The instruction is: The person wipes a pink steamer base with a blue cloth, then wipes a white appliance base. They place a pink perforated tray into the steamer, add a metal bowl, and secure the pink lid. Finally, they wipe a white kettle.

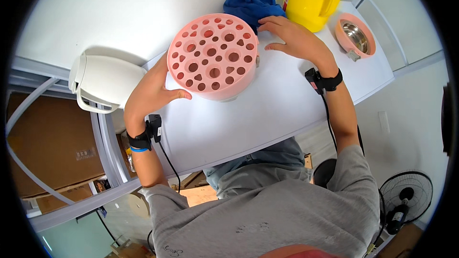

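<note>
A round pink container [221, 53] with a top full of round and triangular holes stands on the white table in front of me. A clasp shows on its right side. My left hand [155, 88] lies along the container's left side, thumb stretched out apart; its fingertips are partly hidden behind the wall. I cannot tell if it grips. To the right, my right hand [299, 38] is open with fingers spread and holds nothing. Its fingertips are nearest to a crumpled blue cloth [253, 4] behind the container, and I cannot tell whether they touch it.
On the left of the white table [267, 110] lies a white jug [107, 79] with a handle. A yellow jug [311, 0] stands at the back right. Beside it sits a pink bowl [356, 36] with a metal inside and clasp. Cables hang from my wristbands.
</note>
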`<state>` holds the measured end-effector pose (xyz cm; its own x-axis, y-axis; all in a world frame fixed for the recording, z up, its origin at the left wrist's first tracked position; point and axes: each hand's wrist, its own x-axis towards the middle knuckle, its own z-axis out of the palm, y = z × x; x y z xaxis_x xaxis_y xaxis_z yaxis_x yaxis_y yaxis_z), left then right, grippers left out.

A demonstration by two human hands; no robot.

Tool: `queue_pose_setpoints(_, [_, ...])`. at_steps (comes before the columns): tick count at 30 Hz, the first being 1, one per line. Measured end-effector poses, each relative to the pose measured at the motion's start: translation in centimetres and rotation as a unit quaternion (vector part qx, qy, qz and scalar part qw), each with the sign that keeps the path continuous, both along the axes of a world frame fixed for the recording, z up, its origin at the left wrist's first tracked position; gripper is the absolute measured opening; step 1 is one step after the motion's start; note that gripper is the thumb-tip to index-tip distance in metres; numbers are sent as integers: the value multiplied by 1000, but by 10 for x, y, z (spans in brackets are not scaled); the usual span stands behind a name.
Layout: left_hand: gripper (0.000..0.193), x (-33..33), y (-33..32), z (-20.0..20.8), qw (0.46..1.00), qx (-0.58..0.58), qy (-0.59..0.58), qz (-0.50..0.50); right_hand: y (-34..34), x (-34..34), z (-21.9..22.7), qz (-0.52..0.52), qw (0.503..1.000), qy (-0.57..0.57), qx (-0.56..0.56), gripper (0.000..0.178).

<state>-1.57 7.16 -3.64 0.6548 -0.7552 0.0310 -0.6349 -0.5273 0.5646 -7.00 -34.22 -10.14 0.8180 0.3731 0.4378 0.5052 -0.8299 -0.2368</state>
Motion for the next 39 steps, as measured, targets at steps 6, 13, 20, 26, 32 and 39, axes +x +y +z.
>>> queue_pose_setpoints(6, [146, -11, -4, 7, 995, -87, 50, 8, -35, 9, -3, -61, 986, 158, 8, 37])
queue_pose_setpoints(13, [133, -12, -3, 8, 995, -88, 28, -45, -63, -3, 6, -79, 976, 202, 33, 32])
queue_pose_setpoints(20, [118, -16, -4, 3, 995, -93, 6, -46, -84, -65, 66, -419, 894, 136, -78, 33])
queue_pose_setpoints(26, [115, -12, -2, -2, 994, -89, -9, -56, -159, -72, 3, -456, 863, 190, -108, 46])
queue_pose_setpoints(32, [114, -9, 0, -6, 994, -88, -14, -61, -157, -87, -8, -382, 899, 141, -158, 50])
queue_pose_setpoints(39, [112, -10, 3, -4, 996, -69, -24, -58, -71, -91, 41, -401, 899, 172, -37, 42])
